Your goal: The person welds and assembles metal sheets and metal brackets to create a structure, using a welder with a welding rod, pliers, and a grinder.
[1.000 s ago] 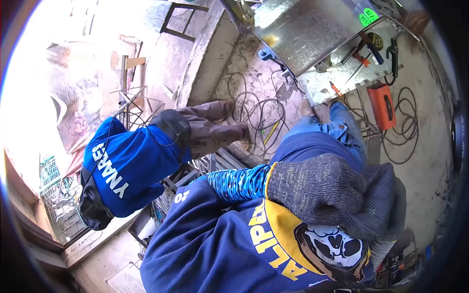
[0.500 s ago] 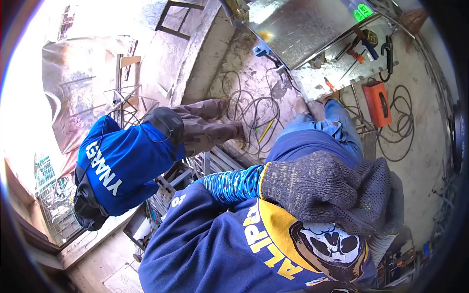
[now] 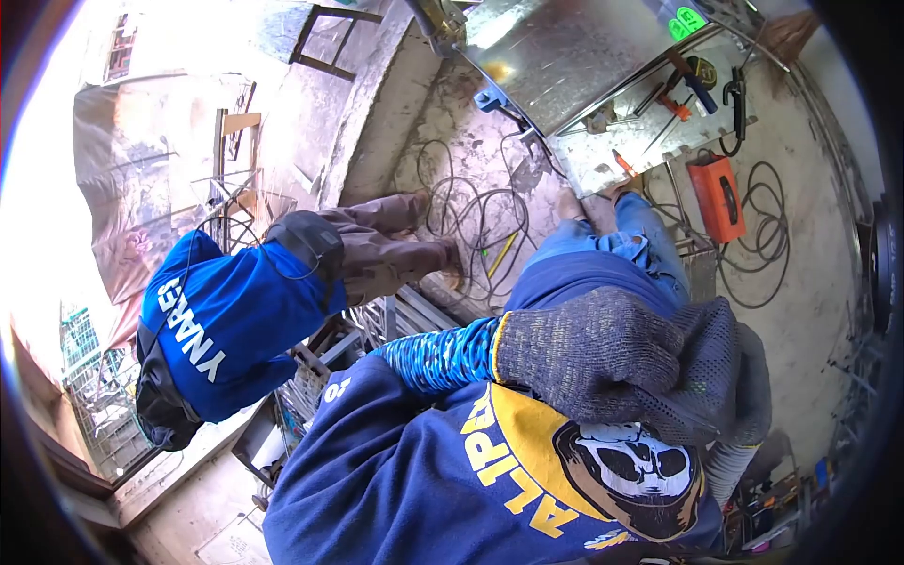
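Both of my hands wear grey knitted gloves and are together in front of my chest. My left hand [image 3: 593, 353], at the end of a blue patterned sleeve [image 3: 441, 356], has its fingers curled on a dark mesh cloth [image 3: 704, 372]. Behind the cloth is my right hand [image 3: 755, 386], touching it, with its fingers hidden. Below the gloves shows my navy shirt [image 3: 377, 471], with a skull print on yellow.
A person in a blue shirt [image 3: 226, 325] bends at the left. A metal table [image 3: 603, 155] with tools stands at the top, beside an orange box [image 3: 718, 200]. Cables [image 3: 480, 212] lie coiled on the floor. Metal bars [image 3: 414, 315] are piled between that person and me.
The view has shifted slightly, so the table, orange box and other person appear a little further left. My hands keep nearly the same pose around the mesh cloth.
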Available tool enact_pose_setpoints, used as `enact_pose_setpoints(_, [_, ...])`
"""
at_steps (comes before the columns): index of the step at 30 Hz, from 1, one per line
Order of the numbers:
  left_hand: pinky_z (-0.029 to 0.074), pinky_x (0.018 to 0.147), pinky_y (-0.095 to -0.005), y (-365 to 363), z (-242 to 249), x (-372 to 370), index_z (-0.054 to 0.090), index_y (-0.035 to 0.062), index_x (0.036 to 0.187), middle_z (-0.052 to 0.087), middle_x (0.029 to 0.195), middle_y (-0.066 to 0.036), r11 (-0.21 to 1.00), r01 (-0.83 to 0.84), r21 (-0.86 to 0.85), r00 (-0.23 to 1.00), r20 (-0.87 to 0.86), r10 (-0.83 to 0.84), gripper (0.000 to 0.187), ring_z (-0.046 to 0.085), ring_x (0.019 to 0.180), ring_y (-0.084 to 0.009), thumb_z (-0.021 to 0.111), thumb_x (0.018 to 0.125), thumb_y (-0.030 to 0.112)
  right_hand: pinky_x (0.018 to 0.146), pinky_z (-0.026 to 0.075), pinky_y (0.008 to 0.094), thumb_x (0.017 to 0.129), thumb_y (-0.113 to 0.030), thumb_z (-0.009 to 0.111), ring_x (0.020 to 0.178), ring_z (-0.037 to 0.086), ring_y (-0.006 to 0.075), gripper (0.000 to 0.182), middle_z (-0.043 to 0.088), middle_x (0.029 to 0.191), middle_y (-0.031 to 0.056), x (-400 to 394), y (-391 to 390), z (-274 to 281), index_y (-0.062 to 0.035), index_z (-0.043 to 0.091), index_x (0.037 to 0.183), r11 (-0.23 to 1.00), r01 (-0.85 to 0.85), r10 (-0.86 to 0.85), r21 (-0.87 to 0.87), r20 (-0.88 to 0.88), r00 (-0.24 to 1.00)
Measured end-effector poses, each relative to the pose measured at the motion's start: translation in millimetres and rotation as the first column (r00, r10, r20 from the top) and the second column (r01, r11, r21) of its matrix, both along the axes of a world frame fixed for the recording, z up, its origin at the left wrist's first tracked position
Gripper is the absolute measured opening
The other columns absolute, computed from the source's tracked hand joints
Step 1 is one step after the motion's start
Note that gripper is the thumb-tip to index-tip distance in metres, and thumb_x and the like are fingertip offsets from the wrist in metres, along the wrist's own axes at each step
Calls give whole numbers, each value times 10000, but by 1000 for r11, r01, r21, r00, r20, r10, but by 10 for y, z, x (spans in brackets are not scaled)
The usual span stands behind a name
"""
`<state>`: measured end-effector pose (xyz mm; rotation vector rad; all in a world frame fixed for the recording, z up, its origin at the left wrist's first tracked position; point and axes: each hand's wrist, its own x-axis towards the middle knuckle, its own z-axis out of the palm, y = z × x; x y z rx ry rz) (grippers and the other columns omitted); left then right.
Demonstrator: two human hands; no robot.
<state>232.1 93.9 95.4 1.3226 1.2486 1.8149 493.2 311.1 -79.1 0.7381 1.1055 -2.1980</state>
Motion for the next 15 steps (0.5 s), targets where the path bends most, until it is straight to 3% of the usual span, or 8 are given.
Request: enact_pose_setpoints(15, [522, 710, -436, -76, -54, -24, 660, -8, 879, 618, 856, -191, 995, 4, -101, 1000, 31, -1, 149, 635, 793, -376, 671, 813, 125, 1061, 389, 366, 679, -207, 783, 1275, 462, 217, 866, 487, 1394, 114, -239, 102, 42, -1, 403, 1430, 998, -70, 70, 6, -33, 997])
